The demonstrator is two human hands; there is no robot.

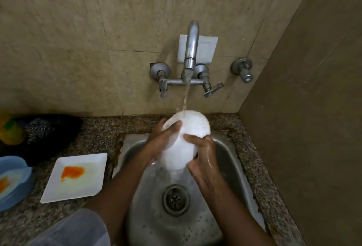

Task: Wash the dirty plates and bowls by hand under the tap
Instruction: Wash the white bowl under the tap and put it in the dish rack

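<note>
I hold a round white plate [189,130] tilted on edge over the steel sink [135,148], under the running tap [191,50]. Water strikes the plate's top edge and runs off its lower edge into the basin. My left hand [163,138] grips the plate's left side, thumb on its face. My right hand [203,155] grips its right lower edge. On the counter to the left lies a square white plate [78,189] smeared with orange sauce. A blue bowl [13,181] with orange residue sits at the far left edge.
The drain [175,198] lies in the basin's middle below my hands. Two lever valves [212,89] flank the spout, and another knob [244,73] is on the wall to the right. A dark cloth [47,134] and a yellow-green item [9,128] lie at the back left. A wall closes the right side.
</note>
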